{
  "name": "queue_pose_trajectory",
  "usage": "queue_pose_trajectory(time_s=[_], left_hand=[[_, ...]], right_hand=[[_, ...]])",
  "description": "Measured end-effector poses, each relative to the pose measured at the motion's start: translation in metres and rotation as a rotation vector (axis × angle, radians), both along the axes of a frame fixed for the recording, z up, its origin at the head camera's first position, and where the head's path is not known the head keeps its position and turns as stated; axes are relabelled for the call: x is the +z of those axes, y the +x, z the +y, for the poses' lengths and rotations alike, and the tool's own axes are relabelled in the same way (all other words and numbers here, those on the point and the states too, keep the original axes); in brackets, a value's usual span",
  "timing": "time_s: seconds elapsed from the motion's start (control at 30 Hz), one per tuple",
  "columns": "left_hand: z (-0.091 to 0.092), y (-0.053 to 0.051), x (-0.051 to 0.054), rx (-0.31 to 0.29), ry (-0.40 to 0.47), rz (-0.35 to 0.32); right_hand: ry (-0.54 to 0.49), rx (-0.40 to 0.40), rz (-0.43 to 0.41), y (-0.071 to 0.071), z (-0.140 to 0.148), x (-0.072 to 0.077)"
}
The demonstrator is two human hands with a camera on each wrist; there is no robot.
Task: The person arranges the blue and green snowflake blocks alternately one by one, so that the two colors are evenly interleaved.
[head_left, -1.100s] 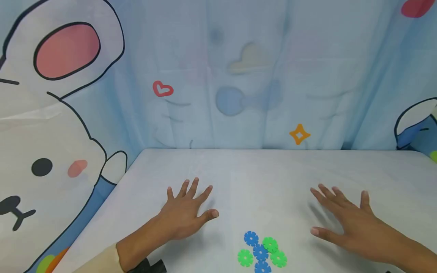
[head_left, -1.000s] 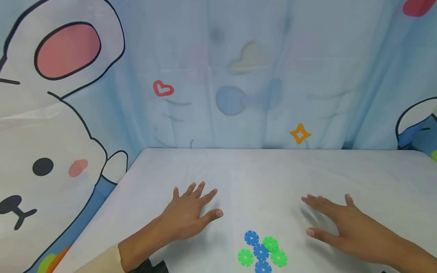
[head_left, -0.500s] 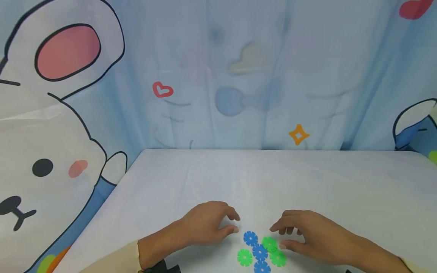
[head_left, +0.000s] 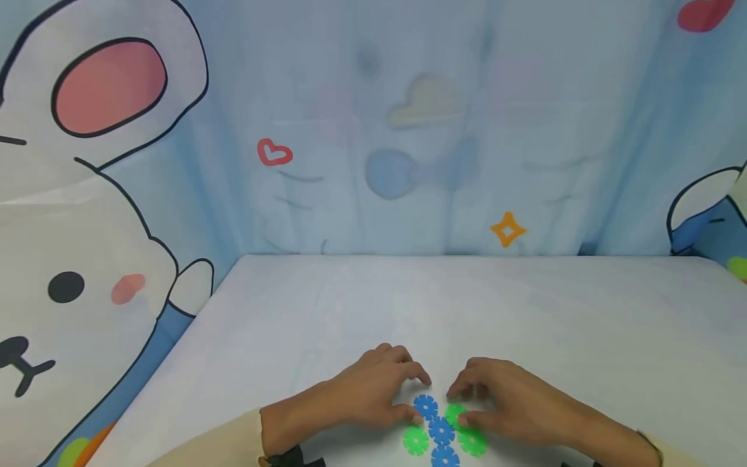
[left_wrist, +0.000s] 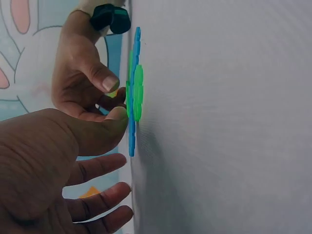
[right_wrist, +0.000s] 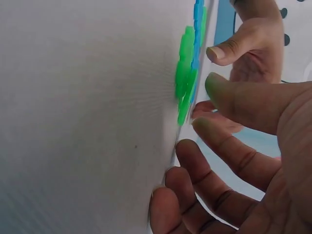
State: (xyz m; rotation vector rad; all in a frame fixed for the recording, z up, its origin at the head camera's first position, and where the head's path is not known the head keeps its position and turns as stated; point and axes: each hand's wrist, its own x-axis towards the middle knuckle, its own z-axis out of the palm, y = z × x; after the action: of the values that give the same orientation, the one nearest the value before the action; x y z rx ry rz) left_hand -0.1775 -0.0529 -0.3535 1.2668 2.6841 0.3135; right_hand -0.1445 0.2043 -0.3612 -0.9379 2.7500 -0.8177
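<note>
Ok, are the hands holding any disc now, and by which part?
Nothing looks held: the left hand and right hand flank the blue discs and green discs, neither grip closed; contact can't be told.

Blue discs (head_left: 441,431), bright green discs (head_left: 416,441), white tabletop (head_left: 373,298), pale blue curtain (head_left: 327,71) with cartoon-animal print (head_left: 99,250)

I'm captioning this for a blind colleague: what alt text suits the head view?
A left hand and a right hand flank notched blue discs and green discs on a white table, with a pale blue cartoon curtain behind.
</note>
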Motion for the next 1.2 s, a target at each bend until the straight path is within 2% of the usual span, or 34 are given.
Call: queue_pose_trajectory(time_s=[0.2, 0.57, 0.93, 1.2], left_hand=[[-0.0023, -0.0027, -0.0067, -0.070, 0.026, 0.010], [-0.0046, -0.0034, -0.0038, -0.128, -0.025, 0.078], [-0.0053, -0.0029, -0.0018, -0.098, 0.001, 0.026], [-0.0047, -0.0036, -0.0038, -0.104, 0.001, 0.043]], right_hand=[[-0.015, 0.017, -0.031, -0.0016, 0.0006, -0.0023], [0.033, 0.035, -0.063, -0.0017, 0.0023, -0.0001], [0.073, -0.006, -0.106, 0.0010, 0.0011, 0.0005], [0.103, -0.030, -0.104, 0.0033, -0.0006, 0.0010]])
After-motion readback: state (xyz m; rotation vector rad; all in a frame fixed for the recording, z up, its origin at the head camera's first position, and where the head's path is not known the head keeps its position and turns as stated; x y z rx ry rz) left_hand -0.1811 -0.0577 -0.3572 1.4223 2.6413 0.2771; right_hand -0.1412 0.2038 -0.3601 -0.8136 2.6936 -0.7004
